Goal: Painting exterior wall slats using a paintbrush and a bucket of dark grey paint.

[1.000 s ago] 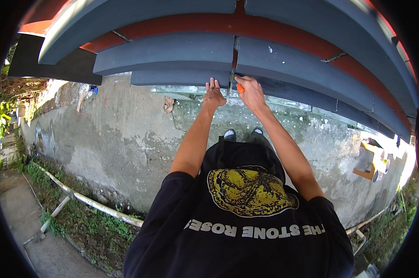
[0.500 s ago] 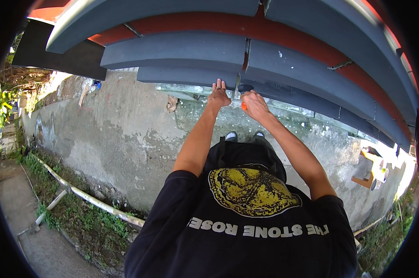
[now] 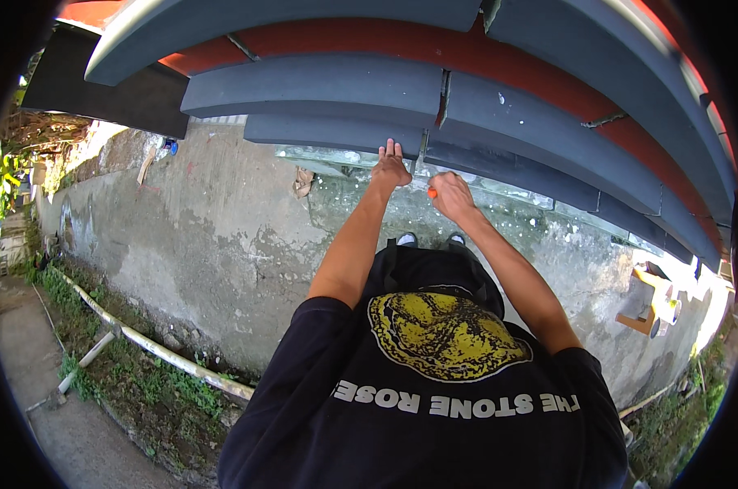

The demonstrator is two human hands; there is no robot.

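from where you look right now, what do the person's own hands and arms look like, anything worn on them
The left hand and right hand are ungloved, with no watch or bracelet visible. Both arms are bare up to around the elbows, where the short sleeves of a black T-shirt begin.

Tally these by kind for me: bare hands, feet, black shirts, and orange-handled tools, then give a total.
Bare hands: 2, the left hand and right hand
Feet: 2
Black shirt: 1
Orange-handled tool: 1, in the right hand
Total: 6
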